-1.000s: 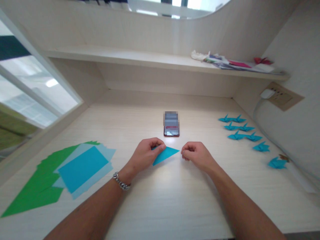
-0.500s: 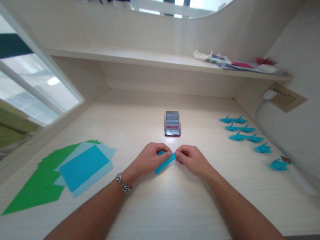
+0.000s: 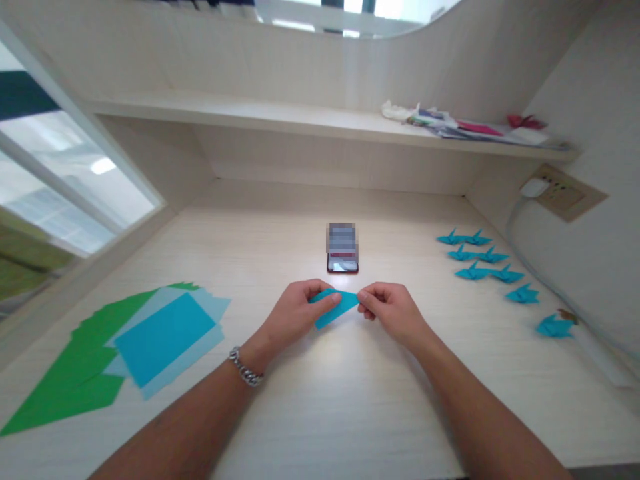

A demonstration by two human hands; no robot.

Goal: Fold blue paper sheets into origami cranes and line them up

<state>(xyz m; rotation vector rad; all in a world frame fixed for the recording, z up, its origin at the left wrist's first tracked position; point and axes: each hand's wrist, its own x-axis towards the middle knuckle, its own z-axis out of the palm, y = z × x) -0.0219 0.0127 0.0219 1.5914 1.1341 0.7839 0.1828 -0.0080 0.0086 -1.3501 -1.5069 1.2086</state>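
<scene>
A folded piece of blue paper (image 3: 340, 308) is held between my two hands, just in front of the phone. My left hand (image 3: 309, 305) grips its left side, thumb lying on top and fingers behind it. At the paper's right corner, my right hand (image 3: 387, 307) pinches the tip between thumb and fingertips. The fingers behind the paper are partly hidden. A silver chain bracelet (image 3: 245, 368) circles my left wrist.
On the left lie fanned green sheets (image 3: 65, 387) under blue sheets (image 3: 165, 340). A phone (image 3: 343, 250) lies beyond my hands. Several folded blue paper cranes (image 3: 473, 270) stand at right, near a cable (image 3: 530, 263) running from a wall socket (image 3: 565, 193). A shelf (image 3: 280, 120) spans the back.
The blue paper has turned, its right corner now pointing right and more of its face showing. My hands have moved slightly up and a little apart. The view has shifted slightly.
</scene>
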